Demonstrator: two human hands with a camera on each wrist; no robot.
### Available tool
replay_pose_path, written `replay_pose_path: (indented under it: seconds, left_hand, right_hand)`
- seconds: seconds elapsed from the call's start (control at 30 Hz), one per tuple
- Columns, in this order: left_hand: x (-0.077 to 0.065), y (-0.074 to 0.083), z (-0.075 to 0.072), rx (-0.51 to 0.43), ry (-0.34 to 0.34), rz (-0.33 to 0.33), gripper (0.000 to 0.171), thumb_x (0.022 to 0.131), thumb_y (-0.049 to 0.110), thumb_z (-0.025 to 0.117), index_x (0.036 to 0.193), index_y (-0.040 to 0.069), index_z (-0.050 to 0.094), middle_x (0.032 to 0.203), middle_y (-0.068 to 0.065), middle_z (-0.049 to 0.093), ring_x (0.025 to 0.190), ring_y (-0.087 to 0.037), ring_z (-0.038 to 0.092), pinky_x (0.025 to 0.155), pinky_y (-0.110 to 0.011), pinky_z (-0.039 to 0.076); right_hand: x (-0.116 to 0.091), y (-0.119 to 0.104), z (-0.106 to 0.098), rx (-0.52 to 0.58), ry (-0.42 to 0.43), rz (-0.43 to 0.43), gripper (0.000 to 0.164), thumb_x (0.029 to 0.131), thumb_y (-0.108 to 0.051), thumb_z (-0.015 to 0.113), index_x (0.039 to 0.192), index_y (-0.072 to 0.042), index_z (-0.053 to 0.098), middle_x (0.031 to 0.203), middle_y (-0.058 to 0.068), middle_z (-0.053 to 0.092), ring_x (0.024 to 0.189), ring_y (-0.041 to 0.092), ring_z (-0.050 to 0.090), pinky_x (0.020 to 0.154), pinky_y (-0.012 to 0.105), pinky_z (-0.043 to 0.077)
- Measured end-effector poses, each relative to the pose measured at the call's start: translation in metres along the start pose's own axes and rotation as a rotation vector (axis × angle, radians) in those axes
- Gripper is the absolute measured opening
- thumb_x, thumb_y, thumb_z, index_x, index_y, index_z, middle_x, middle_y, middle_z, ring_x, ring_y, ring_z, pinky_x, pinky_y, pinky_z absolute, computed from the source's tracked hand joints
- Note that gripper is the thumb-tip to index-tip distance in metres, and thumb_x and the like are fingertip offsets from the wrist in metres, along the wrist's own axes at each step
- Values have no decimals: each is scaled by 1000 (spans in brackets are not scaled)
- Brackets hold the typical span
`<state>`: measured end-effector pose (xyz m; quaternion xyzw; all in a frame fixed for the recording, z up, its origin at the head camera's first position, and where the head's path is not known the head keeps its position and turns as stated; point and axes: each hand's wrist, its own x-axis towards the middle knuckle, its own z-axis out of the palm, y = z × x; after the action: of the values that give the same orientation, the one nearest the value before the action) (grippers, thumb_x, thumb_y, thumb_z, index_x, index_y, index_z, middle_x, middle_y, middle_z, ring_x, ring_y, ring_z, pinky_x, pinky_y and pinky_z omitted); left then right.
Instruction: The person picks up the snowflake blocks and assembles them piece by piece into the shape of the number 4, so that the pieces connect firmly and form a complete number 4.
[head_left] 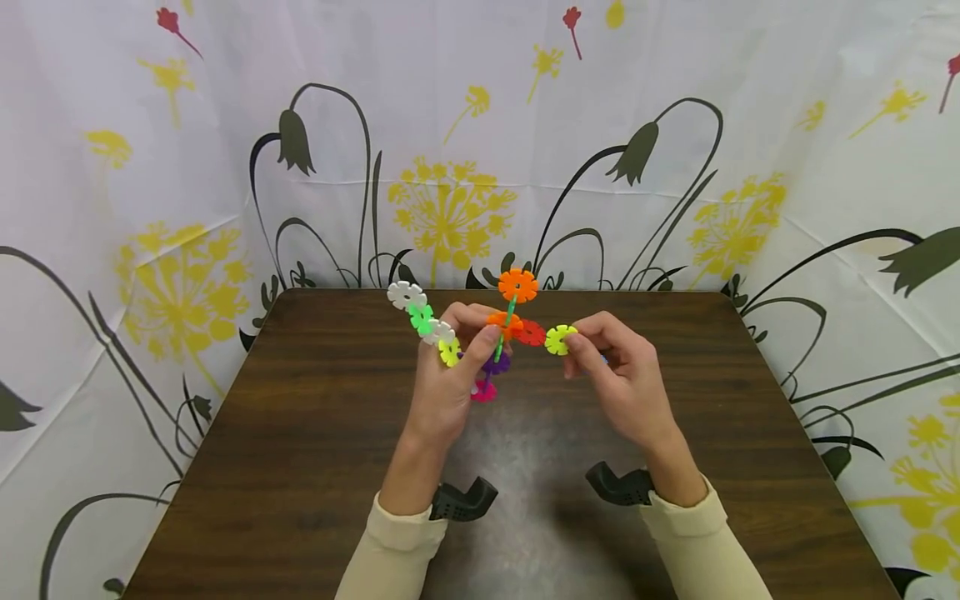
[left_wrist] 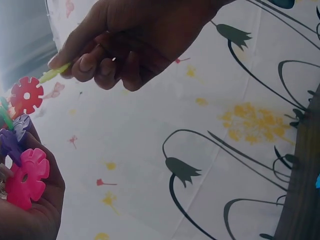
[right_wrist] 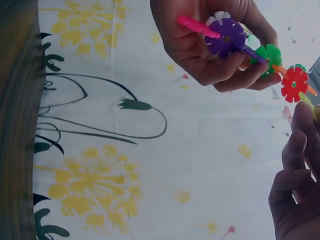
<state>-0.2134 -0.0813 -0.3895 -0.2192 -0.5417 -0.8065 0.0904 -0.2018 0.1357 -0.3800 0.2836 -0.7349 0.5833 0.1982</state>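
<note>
Above the table, my left hand (head_left: 444, 387) grips a branching build of notched plastic discs between thumb and fingers. A white disc (head_left: 406, 295) ends its left arm, and an orange disc (head_left: 517, 285) stands on top. Purple and a pink disc (left_wrist: 28, 178) hang low by the palm. Out to the right juts a red disc (head_left: 531, 333). My right hand (head_left: 628, 379) pinches a yellow-green disc (head_left: 558, 340) by its far side, edge-on to the red one. Their rims meet in the right wrist view; how deep the slots engage, I cannot tell.
A dark wooden table (head_left: 300, 500) lies under both hands. Behind and at the sides hangs a white curtain (head_left: 480, 125) with flower prints. Each wrist carries a black camera mount (head_left: 465, 500). A small blue bit (head_left: 604, 359) shows by the right fingers.
</note>
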Motion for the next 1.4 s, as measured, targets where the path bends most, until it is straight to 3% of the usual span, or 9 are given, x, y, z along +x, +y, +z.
replay_pose_path:
  seconds: [0.2,0.47,0.7,0.8,0.93,1.07,1.17,1.3,1.4]
  left_hand:
    - [-2,-3,4,-17,-5,-34,10,104,23,73,101,16,66,110,-2,70,83,-16,68,74,-22,58]
    - [-2,-6,6,-46,-16,-37,18,101,29,78,100,14,68,111,-2,70,84,-15,69,74,-22,58]
    - [4,-9,-1,71,30,-81,6,105,14,69,110,10,71,101,-3,75,86,-22,72,77,-25,60]
    - [5,-12,-4,115,76,-146,11,107,14,67,116,9,70,94,-4,77,82,-22,77,74,-28,63]
    - [7,-17,-10,103,116,-219,18,109,18,65,122,7,66,99,-5,75,78,-21,80,75,-33,66]
    - [6,-21,-17,97,123,-254,20,109,16,65,124,3,65,104,-7,73,76,-21,80,74,-33,66]
    - [6,-23,-22,145,95,-298,22,108,18,67,125,4,65,100,-7,74,72,-20,78,66,-29,64]
    - [6,-26,-29,183,42,-379,22,109,20,66,125,5,63,94,-6,74,71,-17,76,61,-26,61]
    - [6,-26,-33,176,20,-427,19,109,18,64,122,4,61,92,-6,74,72,-16,76,64,-26,62]
  right_hand:
    - [-1,0,0,-10,-10,-1,6,105,0,66,99,-1,64,74,4,65,68,17,63,60,23,53]
    - [1,-1,1,7,-9,-3,6,106,-4,66,101,-1,65,73,5,66,66,12,63,58,23,52]
    - [2,17,0,-7,-107,107,6,110,-6,59,107,-4,64,79,4,70,71,15,66,65,27,57]
    - [0,37,-10,-29,-176,174,13,114,-11,51,113,-7,64,83,6,71,75,20,66,70,30,59]
    - [-4,78,-34,-117,-216,327,22,116,-26,49,117,-11,64,84,13,71,75,26,66,71,34,57]
    - [-13,127,-56,-333,-292,532,30,114,-40,53,120,-12,64,90,15,72,77,24,65,72,36,53]
    - [-22,161,-65,-528,-376,651,32,113,-38,57,128,-11,63,98,14,72,81,25,65,71,38,51]
    - [-29,196,-68,-705,-509,718,36,110,-32,62,142,-15,59,113,15,74,93,31,70,75,48,55]
    - [-30,214,-65,-748,-584,725,41,109,-30,64,147,-17,56,122,18,73,103,36,71,82,55,57]
